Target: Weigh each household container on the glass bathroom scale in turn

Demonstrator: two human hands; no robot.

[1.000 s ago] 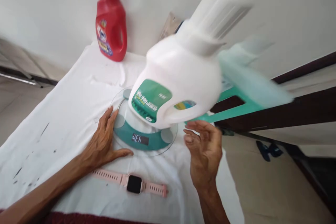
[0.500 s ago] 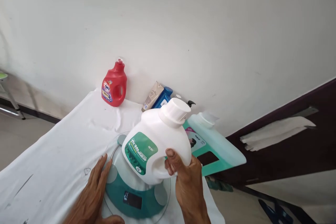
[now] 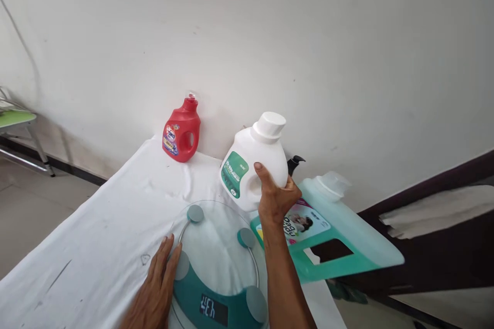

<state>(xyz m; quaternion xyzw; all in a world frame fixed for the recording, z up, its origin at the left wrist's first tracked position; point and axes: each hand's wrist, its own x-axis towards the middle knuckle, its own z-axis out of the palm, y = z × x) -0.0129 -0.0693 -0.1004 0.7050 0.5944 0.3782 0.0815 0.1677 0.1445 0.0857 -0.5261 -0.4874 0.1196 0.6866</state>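
Observation:
My right hand is wrapped round the handle of a white detergent bottle with a green label and a white cap. The bottle is tilted and sits beyond the scale, toward the wall; whether its base touches the cloth cannot be made out. My left hand lies flat with fingers stretched along the left edge of a round glass scale. Lit digits show on the scale's display, and nothing stands on its glass.
A red detergent bottle stands at the back by the wall. To the right is a large jug of green liquid, with a black pump top behind it. White cloth covers the table. A green-topped stool is at far left.
My right hand first hung open near the bottle, then took its handle. The white bottle has moved off the scale toward the wall. My left hand stayed at the scale's edge; the view tilted up.

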